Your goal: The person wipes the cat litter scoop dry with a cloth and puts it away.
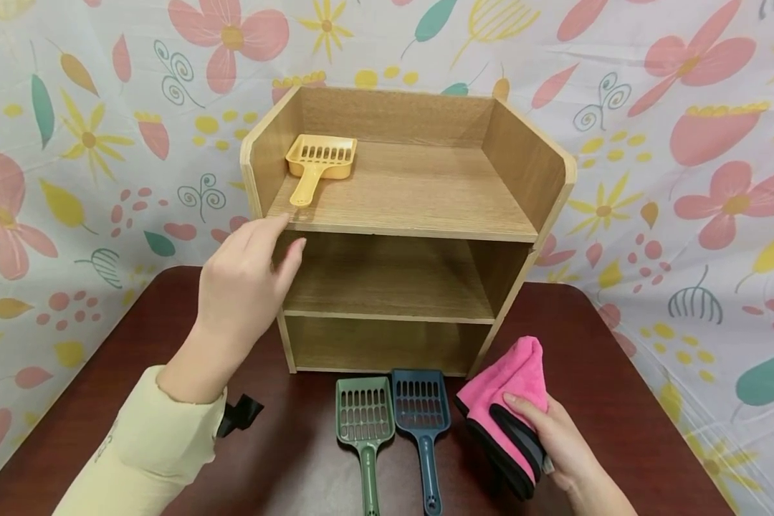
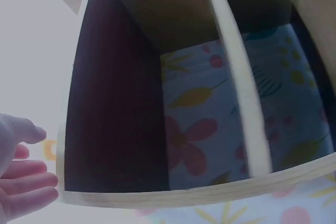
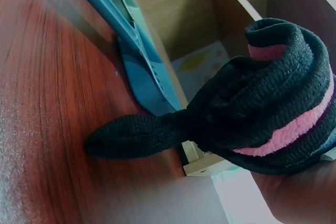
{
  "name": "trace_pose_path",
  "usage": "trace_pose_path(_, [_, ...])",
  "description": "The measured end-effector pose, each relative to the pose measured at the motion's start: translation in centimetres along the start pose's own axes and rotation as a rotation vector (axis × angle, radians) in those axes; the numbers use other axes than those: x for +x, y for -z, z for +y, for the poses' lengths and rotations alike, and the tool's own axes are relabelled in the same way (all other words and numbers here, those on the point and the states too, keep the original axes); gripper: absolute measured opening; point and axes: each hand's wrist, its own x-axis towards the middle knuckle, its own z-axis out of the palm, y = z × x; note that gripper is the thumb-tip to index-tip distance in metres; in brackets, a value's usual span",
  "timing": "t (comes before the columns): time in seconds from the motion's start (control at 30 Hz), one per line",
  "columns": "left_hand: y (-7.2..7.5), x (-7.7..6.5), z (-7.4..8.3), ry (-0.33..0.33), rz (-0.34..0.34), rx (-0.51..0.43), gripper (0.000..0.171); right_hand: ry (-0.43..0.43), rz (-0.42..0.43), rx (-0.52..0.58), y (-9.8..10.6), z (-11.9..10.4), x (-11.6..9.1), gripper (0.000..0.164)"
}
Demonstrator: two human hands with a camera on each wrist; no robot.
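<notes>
On the top shelf, at its left side, lies a yellow slotted litter scoop (image 1: 322, 165) with its handle toward the front edge. My left hand (image 1: 241, 279) hovers near that handle and holds nothing. Its fingers are loosely extended, and the left wrist view shows the hand (image 2: 23, 177) beside the shelf edge. Low on the right, my right hand (image 1: 557, 437) grips a folded pink cloth (image 1: 516, 373) with black edging. The cloth's black side (image 3: 262, 98) covers most of that hand in the right wrist view.
A wooden shelf unit (image 1: 413, 186) stands on the dark red-brown table (image 1: 284, 444). Before it lie a green slotted scoop (image 1: 365, 412) and a blue slotted scoop (image 1: 421, 405), side by side. A small black object (image 1: 240, 414) is by the left sleeve. Floral fabric (image 1: 684, 236) hangs behind.
</notes>
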Motion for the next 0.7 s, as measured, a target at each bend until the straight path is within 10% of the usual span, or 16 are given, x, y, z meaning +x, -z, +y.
trace_pose_path(0.2, [0.4,-2.3,-0.2,0.158,-0.148,-0.157,0.029,-0.024,0.007,0.008,0.0,0.0,0.1,0.01])
trace_pose_path(0.7, [-1.6,-9.0,-0.4,0.86,-0.703,-0.678,0.029,-0.02,0.004,0.024,0.1,0.1,0.0,0.009])
